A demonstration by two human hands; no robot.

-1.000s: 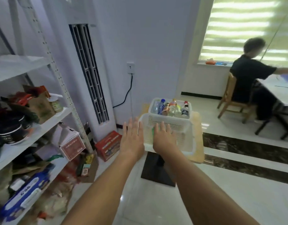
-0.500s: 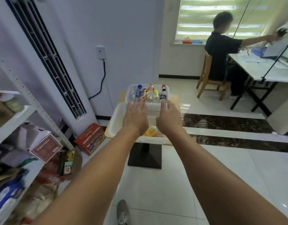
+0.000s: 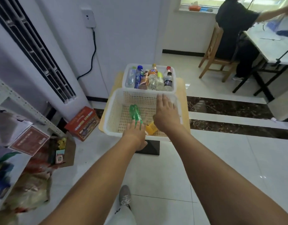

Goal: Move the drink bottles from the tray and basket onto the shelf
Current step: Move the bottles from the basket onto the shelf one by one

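Both hands have dropped into the near basket (image 3: 108,112), the left hand (image 3: 134,134) now touching the lying green bottle (image 3: 135,113) with straight fingers, the right hand (image 3: 167,116) spread flat over the orange bottle (image 3: 151,128), so nothing is gripped yet and lifting likely comes next.

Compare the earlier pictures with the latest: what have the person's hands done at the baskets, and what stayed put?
Both hands have moved from above the near basket down into it. The left hand now lies with fingers on the green bottle, no closed grip showing; the right hand reaches open toward its far right corner, holding nothing. The upright bottles in the far basket stayed put.
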